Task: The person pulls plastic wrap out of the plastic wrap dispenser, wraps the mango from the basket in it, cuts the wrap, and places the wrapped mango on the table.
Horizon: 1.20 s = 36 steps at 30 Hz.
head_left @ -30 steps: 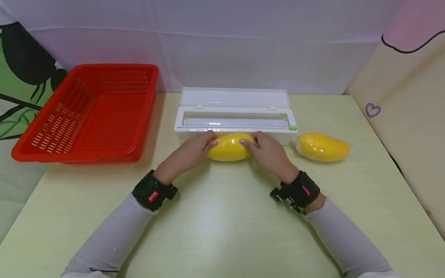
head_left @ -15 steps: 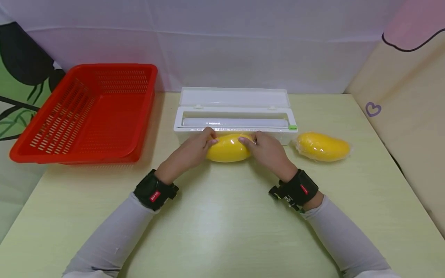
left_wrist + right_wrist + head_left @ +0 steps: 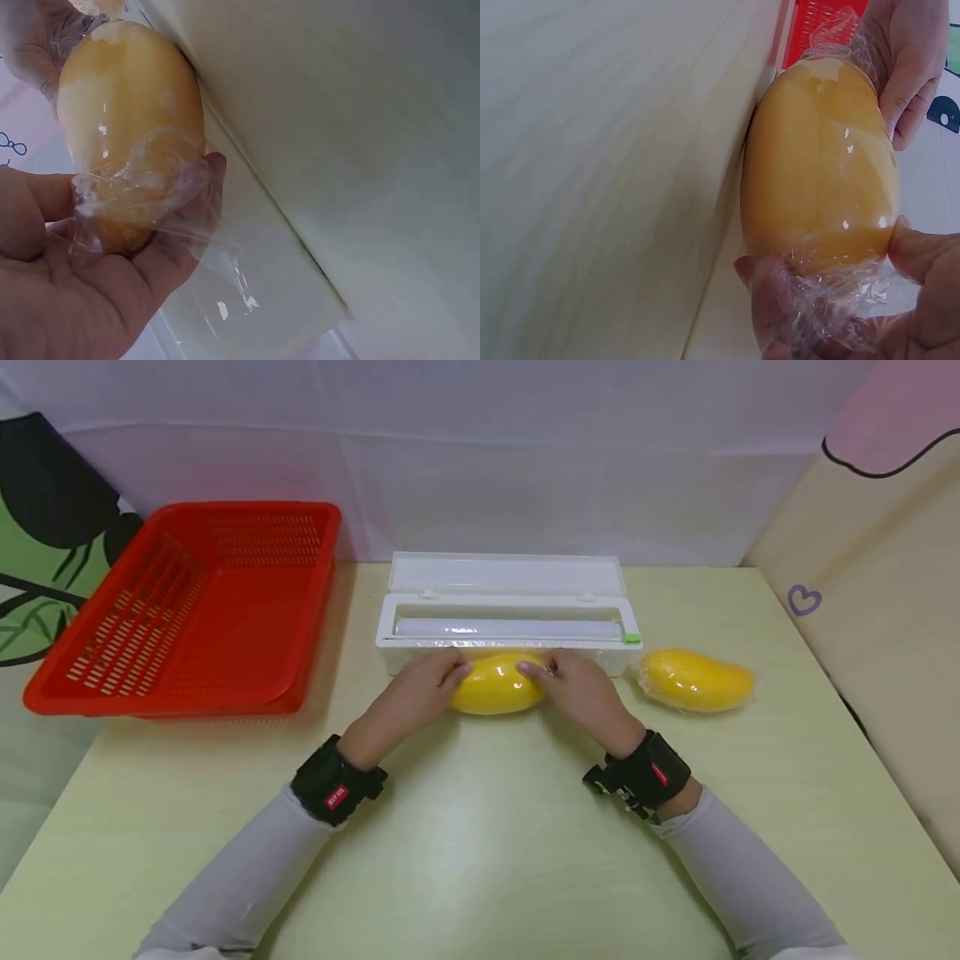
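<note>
A yellow mango (image 3: pixel 497 687) in clear cling film is held between both hands, right in front of the cling film box (image 3: pixel 510 631). My left hand (image 3: pixel 427 687) grips its left end; in the left wrist view the fingers curl round that tip (image 3: pixel 124 232) over crumpled film. With the thumb on top, my right hand (image 3: pixel 573 689) holds the other end, where loose film (image 3: pixel 832 300) bunches between the fingers in the right wrist view. The white box has its lid (image 3: pixel 506 574) raised and a film roll (image 3: pixel 508 627) inside.
A second film-wrapped mango (image 3: pixel 697 680) lies on the table (image 3: pixel 465 860) right of the box. To the left stands a red plastic basket (image 3: pixel 240 610) with slotted walls. A pale cloth backdrop (image 3: pixel 525 485) rises behind the table.
The left hand's fingers have lowered a little beside the mango, and the mango has shifted slightly to the right. Both hands keep their hold; the box, basket and second mango stay put.
</note>
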Each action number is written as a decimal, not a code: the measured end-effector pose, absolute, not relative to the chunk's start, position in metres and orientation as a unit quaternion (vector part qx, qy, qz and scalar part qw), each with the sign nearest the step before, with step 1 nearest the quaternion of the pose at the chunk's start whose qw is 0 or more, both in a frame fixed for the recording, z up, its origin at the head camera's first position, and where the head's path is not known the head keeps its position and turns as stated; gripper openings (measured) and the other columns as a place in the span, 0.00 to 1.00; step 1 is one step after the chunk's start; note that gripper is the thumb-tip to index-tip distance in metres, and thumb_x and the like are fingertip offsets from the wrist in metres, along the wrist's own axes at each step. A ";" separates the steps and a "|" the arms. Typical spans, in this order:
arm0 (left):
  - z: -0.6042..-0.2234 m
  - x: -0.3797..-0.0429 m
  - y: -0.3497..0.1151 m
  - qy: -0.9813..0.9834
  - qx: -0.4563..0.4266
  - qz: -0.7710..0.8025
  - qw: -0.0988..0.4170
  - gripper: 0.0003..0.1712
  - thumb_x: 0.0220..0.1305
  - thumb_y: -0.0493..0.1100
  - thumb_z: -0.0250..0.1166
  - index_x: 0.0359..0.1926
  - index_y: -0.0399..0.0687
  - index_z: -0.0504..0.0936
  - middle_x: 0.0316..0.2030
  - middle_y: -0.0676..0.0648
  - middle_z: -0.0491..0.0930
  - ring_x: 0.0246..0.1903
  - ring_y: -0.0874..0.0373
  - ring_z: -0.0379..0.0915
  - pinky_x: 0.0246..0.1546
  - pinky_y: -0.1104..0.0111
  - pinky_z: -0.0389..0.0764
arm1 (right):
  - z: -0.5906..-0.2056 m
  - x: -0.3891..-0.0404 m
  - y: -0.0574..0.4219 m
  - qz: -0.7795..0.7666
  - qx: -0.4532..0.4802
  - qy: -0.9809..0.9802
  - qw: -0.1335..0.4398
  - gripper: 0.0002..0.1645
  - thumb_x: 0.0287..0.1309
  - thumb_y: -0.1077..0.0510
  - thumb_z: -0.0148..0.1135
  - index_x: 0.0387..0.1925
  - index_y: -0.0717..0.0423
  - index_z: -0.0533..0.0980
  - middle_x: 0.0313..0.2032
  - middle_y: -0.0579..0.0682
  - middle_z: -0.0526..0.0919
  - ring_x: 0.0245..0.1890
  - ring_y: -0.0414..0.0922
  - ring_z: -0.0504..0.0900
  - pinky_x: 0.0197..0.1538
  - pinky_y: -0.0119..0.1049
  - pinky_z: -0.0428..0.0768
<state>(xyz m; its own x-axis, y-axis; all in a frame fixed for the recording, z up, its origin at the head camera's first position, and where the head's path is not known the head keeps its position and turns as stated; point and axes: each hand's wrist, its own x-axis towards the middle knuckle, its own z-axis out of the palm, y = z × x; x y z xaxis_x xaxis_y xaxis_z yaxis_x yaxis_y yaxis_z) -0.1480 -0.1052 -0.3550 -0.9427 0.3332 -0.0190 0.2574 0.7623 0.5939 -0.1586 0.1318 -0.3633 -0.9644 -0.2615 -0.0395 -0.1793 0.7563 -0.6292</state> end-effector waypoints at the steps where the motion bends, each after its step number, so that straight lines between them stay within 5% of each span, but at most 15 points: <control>1: -0.356 -0.147 -0.105 0.937 0.160 0.306 0.057 0.10 0.76 0.46 0.54 0.43 0.44 0.76 0.27 0.47 0.69 0.31 0.52 0.67 0.34 0.63 0.69 | -0.364 -0.159 0.132 -0.329 -0.123 0.935 0.059 0.29 0.69 0.34 0.52 0.30 0.55 0.71 0.25 0.50 0.69 0.27 0.48 0.69 0.31 0.39 0.65; 9: -0.357 -0.136 -0.106 0.954 0.175 0.241 -0.026 0.17 0.74 0.48 0.58 0.54 0.42 0.82 0.40 0.42 0.78 0.43 0.46 0.70 0.45 0.58 0.75 | -0.366 -0.158 0.134 -0.332 -0.145 0.931 0.041 0.30 0.68 0.33 0.52 0.27 0.54 0.72 0.22 0.48 0.68 0.24 0.47 0.68 0.30 0.39 0.65; 14: -0.354 -0.133 -0.108 0.955 0.192 0.224 -0.007 0.28 0.66 0.51 0.67 0.61 0.41 0.77 0.48 0.39 0.75 0.47 0.46 0.69 0.46 0.57 0.76 | -0.364 -0.156 0.135 -0.333 -0.155 0.930 0.019 0.30 0.68 0.32 0.53 0.25 0.52 0.73 0.20 0.47 0.69 0.22 0.46 0.69 0.29 0.39 0.66; 19: -0.354 -0.133 -0.110 0.951 0.205 0.231 0.001 0.35 0.57 0.47 0.76 0.63 0.42 0.76 0.49 0.40 0.73 0.48 0.47 0.67 0.49 0.58 0.76 | -0.363 -0.154 0.135 -0.334 -0.158 0.929 -0.004 0.31 0.64 0.30 0.55 0.20 0.51 0.72 0.17 0.45 0.66 0.20 0.44 0.66 0.28 0.37 0.64; 27: -0.354 -0.135 -0.115 0.943 0.232 0.236 -0.015 0.32 0.53 0.45 0.77 0.58 0.39 0.79 0.43 0.42 0.73 0.43 0.49 0.69 0.47 0.61 0.75 | -0.363 -0.151 0.134 -0.335 -0.160 0.928 -0.025 0.33 0.59 0.29 0.59 0.15 0.49 0.70 0.13 0.42 0.63 0.16 0.42 0.64 0.24 0.34 0.59; 36: -0.353 -0.137 -0.116 0.943 0.243 0.227 -0.016 0.28 0.52 0.44 0.77 0.53 0.37 0.82 0.40 0.41 0.72 0.40 0.48 0.68 0.44 0.62 0.74 | -0.362 -0.149 0.133 -0.325 -0.145 0.933 -0.056 0.32 0.54 0.31 0.67 0.35 0.57 0.81 0.21 0.47 0.78 0.21 0.44 0.72 0.26 0.35 0.68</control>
<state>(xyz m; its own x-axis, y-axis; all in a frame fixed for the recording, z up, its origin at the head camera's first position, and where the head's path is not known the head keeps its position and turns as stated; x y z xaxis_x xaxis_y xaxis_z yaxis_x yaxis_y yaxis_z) -0.1365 -0.1156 -0.3526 -0.8812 0.4515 0.1402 0.4659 0.7788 0.4201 -0.1494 0.1330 -0.3619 -0.9518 -0.2344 0.1979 -0.3066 0.7472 -0.5897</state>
